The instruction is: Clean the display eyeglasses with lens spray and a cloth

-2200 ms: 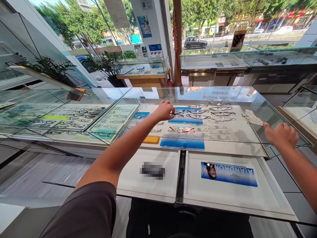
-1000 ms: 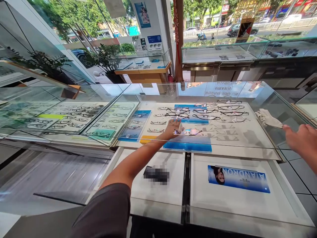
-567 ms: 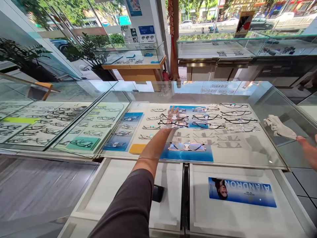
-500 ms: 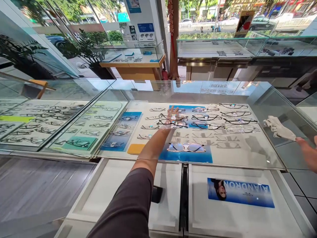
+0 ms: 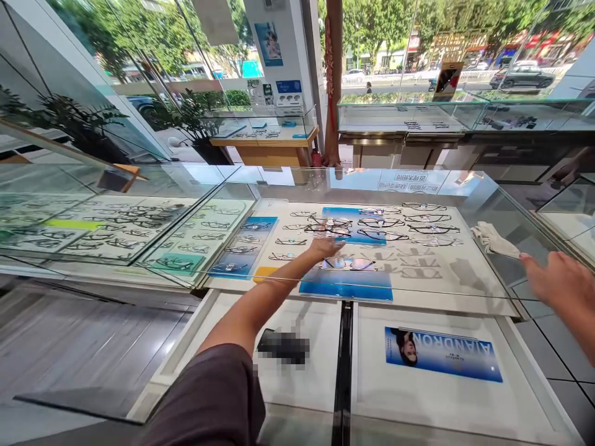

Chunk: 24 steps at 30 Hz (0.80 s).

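Note:
My left hand (image 5: 326,246) reaches over the front of the glass display case, fingers stretched out to the right and somewhat blurred. It seems to hold nothing. Just below it lies a pair of thin-rimmed eyeglasses (image 5: 349,264), near a blue display card (image 5: 346,288). Dark-framed eyeglasses (image 5: 328,229) sit right beyond the fingers, with more rows of glasses (image 5: 383,223) to their right. At the right side, my right hand (image 5: 555,279) pinches the end of a crumpled pale cloth (image 5: 495,239), which hangs or rests by the case's right end; I cannot tell which.
Below the case, white drawers stand pulled out; one holds a blue printed card (image 5: 444,354), another a dark, pixelated object (image 5: 283,347). A yellow-orange block (image 5: 264,274) lies left of my arm. More eyeglass trays (image 5: 204,232) continue leftward. Another display counter (image 5: 404,118) stands by the window.
My left hand has drawn back toward me from among the dark-framed glasses to just above the thin-rimmed pair. The view has tilted up; my right hand still holds the cloth and shows more fully.

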Available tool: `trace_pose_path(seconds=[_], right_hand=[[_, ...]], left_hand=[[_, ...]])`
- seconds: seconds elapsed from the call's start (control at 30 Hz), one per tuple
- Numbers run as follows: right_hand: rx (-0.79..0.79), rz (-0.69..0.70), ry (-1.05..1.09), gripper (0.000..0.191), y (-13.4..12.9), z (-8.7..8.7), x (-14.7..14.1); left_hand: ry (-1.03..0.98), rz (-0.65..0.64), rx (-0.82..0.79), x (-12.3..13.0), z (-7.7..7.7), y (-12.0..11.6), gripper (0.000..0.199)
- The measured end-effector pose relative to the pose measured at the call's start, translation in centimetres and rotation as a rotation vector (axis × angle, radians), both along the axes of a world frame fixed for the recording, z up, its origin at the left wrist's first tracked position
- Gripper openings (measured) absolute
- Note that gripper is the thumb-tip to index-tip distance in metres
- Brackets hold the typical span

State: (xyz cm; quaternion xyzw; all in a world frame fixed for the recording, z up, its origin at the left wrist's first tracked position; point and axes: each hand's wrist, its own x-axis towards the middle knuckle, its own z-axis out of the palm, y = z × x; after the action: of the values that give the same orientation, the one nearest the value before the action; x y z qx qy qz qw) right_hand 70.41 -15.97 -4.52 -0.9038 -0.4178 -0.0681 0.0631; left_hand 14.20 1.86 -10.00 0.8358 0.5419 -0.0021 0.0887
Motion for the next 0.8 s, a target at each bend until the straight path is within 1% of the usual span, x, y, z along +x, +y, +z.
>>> trace_pose_path(seconds=[0.1,0.17,0.3,0.37,0.4,0.43,0.47,0.53,0.57,0.63,0.67,0.7,0.73,0.77,0.8], right_hand=[[0.038,0.020,0.026,0.089,0.2,0.3,-0.9],[0.070,0.021,0.047,0.090,0.3,0.5,-1.4],[0.100,0.031,0.067,0.091,0.5,0.7,-2.0],[0.099,0.031,0.073,0.092,0.6,0.8,-2.0],[0.097,0.027,0.075,0.093,0.7,0.8,-1.9],[0.093,0.024,0.078,0.093,0.7,0.7,-1.9],[0.088,0.022,0.082,0.093,0.8,0.7,-1.9],[0.084,0.010,0.090,0.094,0.9,0.7,-1.8],[0.082,0.003,0.092,0.095,0.9,0.7,-1.8],[0.088,-0.013,0.087,0.094,1.1,0.8,-1.7],[0.093,-0.012,0.073,0.091,1.2,1.0,-1.6],[0.098,-0.001,0.050,0.087,1.3,1.2,-1.4],[0.102,0.017,0.023,0.083,1.5,1.5,-1.1],[0.090,0.030,0.007,0.080,1.7,1.9,-0.8],[0.059,0.028,0.007,0.078,2.0,2.2,-0.4]], left_hand=[[0.017,-0.017,0.032,-1.8,1.6,-4.8,0.063],[0.018,-0.051,0.032,-3.0,2.9,-8.6,0.066],[0.033,-0.143,-0.079,-5.5,6.0,-16.4,0.070],[0.016,-0.218,-0.217,-6.7,8.3,-19.9,0.071],[0.007,-0.243,-0.269,-7.2,9.7,-21.5,0.071],[-0.001,-0.273,-0.316,-7.6,11.3,-22.7,0.070],[-0.015,-0.294,-0.342,-7.9,13.2,-23.7,0.065],[-0.043,-0.330,-0.340,-7.9,17.2,-24.4,0.055],[-0.052,-0.344,-0.306,-7.7,19.3,-24.2,0.053],[-0.048,-0.327,-0.203,-6.9,22.8,-22.6,0.054],[-0.023,-0.306,-0.154,-6.3,24.2,-21.3,0.058],[0.001,-0.284,-0.106,-5.8,25.2,-19.7,0.063],[0.013,-0.261,-0.048,-5.2,25.8,-17.9,0.068],[0.026,-0.240,-0.005,-4.6,26.0,-15.9,0.072],[0.033,-0.208,0.040,-4.0,25.8,-13.9,0.075]])
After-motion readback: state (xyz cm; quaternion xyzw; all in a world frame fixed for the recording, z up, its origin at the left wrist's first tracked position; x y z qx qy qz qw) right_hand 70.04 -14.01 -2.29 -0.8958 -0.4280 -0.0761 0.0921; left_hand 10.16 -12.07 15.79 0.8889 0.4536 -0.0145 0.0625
